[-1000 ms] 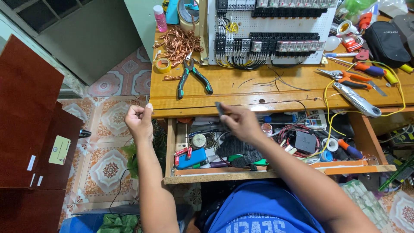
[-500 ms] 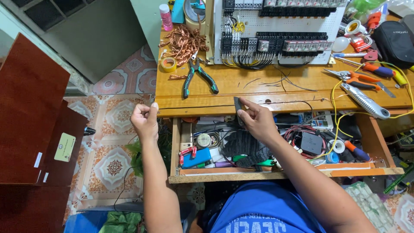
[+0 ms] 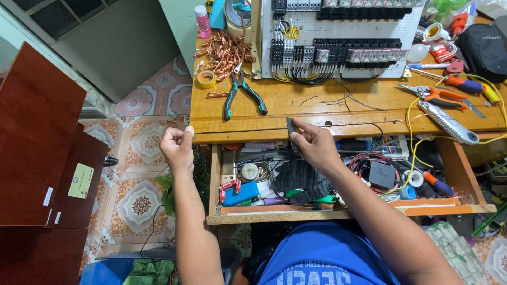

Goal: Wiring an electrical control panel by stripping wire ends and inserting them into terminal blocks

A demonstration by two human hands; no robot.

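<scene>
- A thin black wire [image 3: 237, 130] is stretched taut along the worktop [image 3: 327, 103] front edge, above the open drawer [image 3: 338, 211].
- Wire's left end is pinched in the closed left hand [image 3: 178, 146], at 9 o'clock, off the worktop.
- Right hand [image 3: 312, 143], at 3 o'clock, is closed on a small dark tool [image 3: 291, 131] w/ the wire through it.
- Risk: wire could snap or slip if overpulled; strands may be nicked by the tool.
- Pliers [image 3: 240, 92] lie at 12 o'clock, well apart.

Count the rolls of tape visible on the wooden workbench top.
2: a small yellow tape roll lying flat near the left edge beside the copper wire tangle, and a larger brownish tape roll at the back. More may be hidden in clutter.
</scene>
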